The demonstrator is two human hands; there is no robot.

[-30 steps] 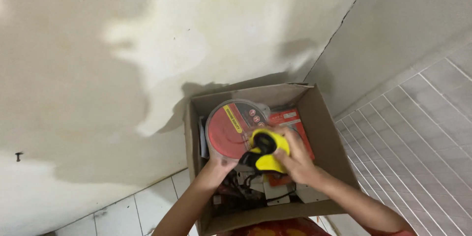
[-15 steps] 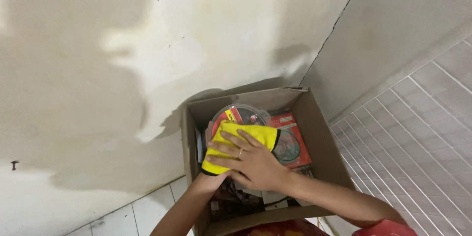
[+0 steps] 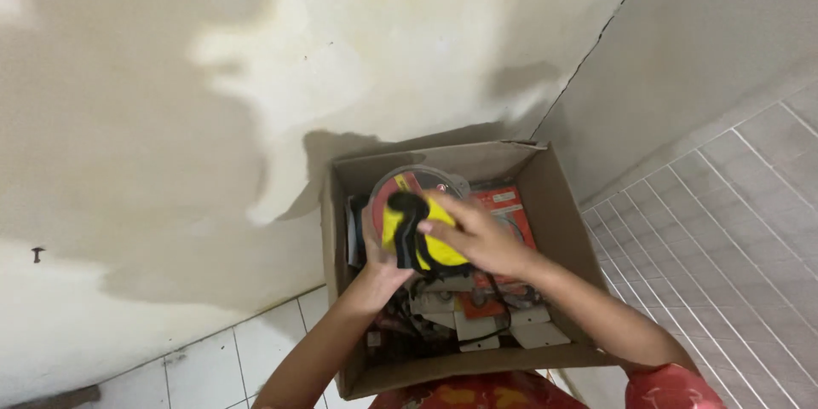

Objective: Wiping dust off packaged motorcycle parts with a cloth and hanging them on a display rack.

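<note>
From the head view, I hold a soft yellow-and-black fabric bundle (image 3: 419, 237) over the open brown cardboard box (image 3: 562, 230), which stands where the wall meets the tiled floor. My right hand (image 3: 481, 239) wraps it from three o'clock, fingers curled around the cloth; my left hand (image 3: 379, 264) cups it from seven o'clock. I judge it light, limp, best gripped bunched. Inside the box: a round red-and-grey disc (image 3: 407, 181) at twelve o'clock, an orange-red flat packet (image 3: 504, 203), and black cables (image 3: 498, 302).
</note>
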